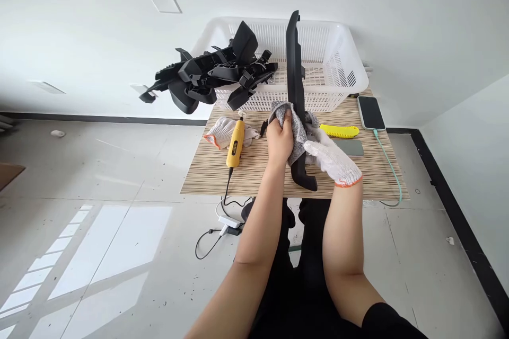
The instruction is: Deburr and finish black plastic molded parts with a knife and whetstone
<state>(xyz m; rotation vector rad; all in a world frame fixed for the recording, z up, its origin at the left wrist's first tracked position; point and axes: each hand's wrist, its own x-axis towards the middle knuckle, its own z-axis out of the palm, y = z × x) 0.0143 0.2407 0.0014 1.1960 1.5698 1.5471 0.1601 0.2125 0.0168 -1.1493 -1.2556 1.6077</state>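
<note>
The basket [362, 85] is plain white; the piled parts [228, 71] at its left and the long part [295, 69] before it are solid black. Nearer than the basket: mottled grey cloth [296, 135], yellow rotary tool [235, 144], brown-and-tan striped bench [202, 180], orange-cuffed white glove [336, 161].

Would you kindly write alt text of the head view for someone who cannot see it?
A bare left hand holds a grey cloth against a long black part, gripped by the gloved right hand over a striped tabletop. Behind, black parts are heaped over the left side of a white basket; a yellow tool and a phone lie nearby.
</note>
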